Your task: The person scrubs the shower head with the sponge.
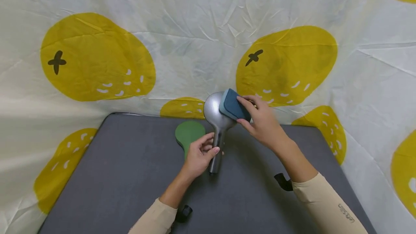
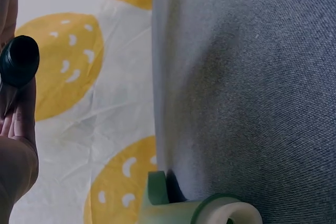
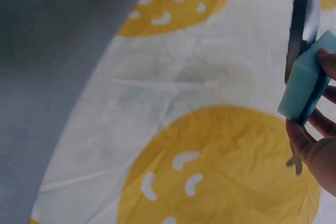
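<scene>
A silver-grey shower head point(image 1: 212, 108) is held upright over the table, its round head at the top. My left hand point(image 1: 199, 157) grips its handle between thumb and fingers; the handle's dark open end point(image 2: 21, 60) shows in the left wrist view. In my right hand point(image 1: 266, 125) a sponge point(image 1: 236, 106), light blue with a darker blue scouring layer, is pinched between thumb and fingers. The sponge lies against the right side of the round head. From the right wrist, the light blue sponge point(image 3: 304, 82) overlaps the shower head's edge point(image 3: 303, 14).
Behind my left hand, a green shower head point(image 1: 190, 133) lies on the dark grey table point(image 1: 139, 176); its pale handle end point(image 2: 239, 214) shows in the left wrist view. A white cloth point(image 1: 195, 57) with yellow fruit prints hangs behind and beside the table.
</scene>
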Motion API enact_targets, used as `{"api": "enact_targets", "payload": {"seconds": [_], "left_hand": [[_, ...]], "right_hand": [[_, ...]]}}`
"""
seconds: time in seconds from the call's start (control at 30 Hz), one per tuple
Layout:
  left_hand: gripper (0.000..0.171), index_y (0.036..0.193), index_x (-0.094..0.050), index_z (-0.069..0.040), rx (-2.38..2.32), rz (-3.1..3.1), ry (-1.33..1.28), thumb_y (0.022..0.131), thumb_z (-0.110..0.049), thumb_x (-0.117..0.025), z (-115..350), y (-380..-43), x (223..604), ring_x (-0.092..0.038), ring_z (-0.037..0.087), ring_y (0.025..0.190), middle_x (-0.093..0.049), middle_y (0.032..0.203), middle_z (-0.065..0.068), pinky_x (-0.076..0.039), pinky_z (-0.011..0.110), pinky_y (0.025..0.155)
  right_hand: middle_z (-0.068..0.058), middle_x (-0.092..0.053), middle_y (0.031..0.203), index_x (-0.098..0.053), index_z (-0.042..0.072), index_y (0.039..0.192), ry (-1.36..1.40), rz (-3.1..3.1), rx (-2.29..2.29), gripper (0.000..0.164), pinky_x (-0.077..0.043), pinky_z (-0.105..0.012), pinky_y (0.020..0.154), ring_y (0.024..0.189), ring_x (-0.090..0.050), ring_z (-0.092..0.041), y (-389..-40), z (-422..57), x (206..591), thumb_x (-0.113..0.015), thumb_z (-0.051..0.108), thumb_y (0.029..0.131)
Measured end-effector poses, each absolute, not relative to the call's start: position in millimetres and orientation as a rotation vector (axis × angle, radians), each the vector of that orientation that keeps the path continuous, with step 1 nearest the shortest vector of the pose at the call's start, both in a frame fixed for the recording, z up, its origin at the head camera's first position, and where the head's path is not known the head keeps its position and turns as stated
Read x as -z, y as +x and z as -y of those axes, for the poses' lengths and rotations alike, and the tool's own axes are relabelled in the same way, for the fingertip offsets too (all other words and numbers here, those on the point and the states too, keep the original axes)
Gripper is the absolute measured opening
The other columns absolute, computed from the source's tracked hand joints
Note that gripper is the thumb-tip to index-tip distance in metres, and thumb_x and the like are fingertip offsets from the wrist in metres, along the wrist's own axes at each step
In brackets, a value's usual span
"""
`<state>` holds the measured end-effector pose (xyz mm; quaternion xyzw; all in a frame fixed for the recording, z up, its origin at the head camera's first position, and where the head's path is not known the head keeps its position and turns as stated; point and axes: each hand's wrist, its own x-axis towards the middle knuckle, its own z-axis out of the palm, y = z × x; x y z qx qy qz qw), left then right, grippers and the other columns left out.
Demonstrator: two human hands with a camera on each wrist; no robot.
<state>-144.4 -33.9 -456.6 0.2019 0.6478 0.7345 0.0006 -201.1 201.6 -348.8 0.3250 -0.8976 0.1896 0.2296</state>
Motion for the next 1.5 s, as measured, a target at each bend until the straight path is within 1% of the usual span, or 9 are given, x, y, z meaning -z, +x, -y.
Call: {"api": "enact_targets", "payload": {"seconds": [0.2, 0.3, 0.43, 0.53, 0.6, 0.77, 0.97, 1.2, 1.5], "left_hand": [[0.049, 0.142, -0.051, 0.01, -2.335, -1.988, 0.62, 0.097, 0.004, -0.067, 33, -146, 456, -0.077, 0.017, 0.086, -0.067, 0.118, 0.033, -0.064, 0.03, 0.083], [0.046, 0.14, -0.054, 0.011, -2.349, -2.014, 0.633, 0.096, 0.004, -0.068, 32, -148, 458, -0.065, 0.004, 0.073, -0.067, 0.106, 0.029, -0.059, 0.021, 0.074], [0.041, 0.135, -0.058, 0.01, -2.375, -2.046, 0.651, 0.095, 0.005, -0.068, 32, -150, 458, -0.046, 0.003, 0.064, -0.061, 0.093, 0.017, -0.043, 0.017, 0.062], [0.041, 0.136, -0.057, 0.01, -2.388, -2.019, 0.673, 0.096, 0.005, -0.067, 32, -150, 458, -0.048, 0.004, 0.067, -0.06, 0.096, 0.016, -0.043, 0.017, 0.063], [0.043, 0.138, -0.055, 0.011, -2.396, -1.973, 0.696, 0.097, 0.004, -0.065, 33, -150, 458, -0.057, 0.004, 0.071, -0.062, 0.102, 0.022, -0.052, 0.018, 0.068], [0.047, 0.143, -0.047, 0.012, -2.402, -1.867, 0.689, 0.099, 0.004, -0.062, 35, -149, 456, -0.076, 0.025, 0.087, -0.062, 0.12, 0.039, -0.064, 0.035, 0.084], [0.046, 0.144, -0.046, 0.009, -2.332, -1.889, 0.673, 0.101, 0.003, -0.06, 38, -147, 455, -0.07, 0.051, 0.097, -0.063, 0.124, 0.037, -0.064, 0.039, 0.087], [0.045, 0.144, -0.045, 0.011, -2.311, -1.898, 0.678, 0.101, 0.005, -0.059, 37, -145, 456, -0.068, 0.055, 0.099, -0.061, 0.125, 0.039, -0.063, 0.041, 0.088], [0.045, 0.144, -0.045, 0.01, -2.335, -1.868, 0.653, 0.102, 0.003, -0.059, 38, -146, 454, -0.067, 0.055, 0.099, -0.061, 0.125, 0.039, -0.063, 0.04, 0.088]], "right_hand": [[-0.028, -0.053, 0.138, -0.053, 0.002, 0.146, 0.94, 2.388, -0.409, 0.079, -0.052, -0.057, 0.099, 0.121, -0.055, -0.045, -170, -190, 382, -0.091, 0.021, 0.079], [-0.028, -0.053, 0.138, -0.054, 0.003, 0.146, 0.928, 2.382, -0.391, 0.081, -0.055, -0.055, 0.093, 0.119, -0.055, -0.045, -155, -185, 395, -0.093, 0.024, 0.078], [-0.027, -0.053, 0.139, -0.053, 0.004, 0.146, 0.906, 2.377, -0.406, 0.082, -0.057, -0.052, 0.088, 0.117, -0.056, -0.044, -147, -180, 403, -0.094, 0.023, 0.076], [-0.027, -0.053, 0.139, -0.053, 0.005, 0.146, 0.892, 2.361, -0.41, 0.082, -0.057, -0.052, 0.087, 0.117, -0.056, -0.044, -147, -179, 405, -0.094, 0.02, 0.076], [-0.027, -0.053, 0.139, -0.053, 0.006, 0.147, 0.887, 2.346, -0.399, 0.082, -0.056, -0.053, 0.087, 0.117, -0.056, -0.045, -149, -180, 404, -0.093, 0.019, 0.077], [-0.028, -0.053, 0.141, -0.053, 0.007, 0.149, 0.868, 2.351, -0.402, 0.077, -0.053, -0.055, 0.091, 0.12, -0.055, -0.046, -160, -184, 390, -0.09, 0.018, 0.081], [-0.027, -0.052, 0.142, -0.052, 0.005, 0.149, 0.792, 2.42, -0.532, 0.074, -0.051, -0.059, 0.1, 0.124, -0.053, -0.045, -183, -193, 367, -0.087, 0.014, 0.084], [-0.027, -0.049, 0.142, -0.048, 0.001, 0.151, 0.721, 2.496, -0.67, 0.069, -0.05, -0.057, 0.1, 0.126, -0.05, -0.044, -206, -202, 352, -0.081, 0.011, 0.09], [-0.028, -0.05, 0.14, -0.05, 0.0, 0.149, 0.699, 2.442, -0.652, 0.073, -0.049, -0.057, 0.101, 0.125, -0.051, -0.044, -202, -198, 357, -0.085, 0.013, 0.087]]}}
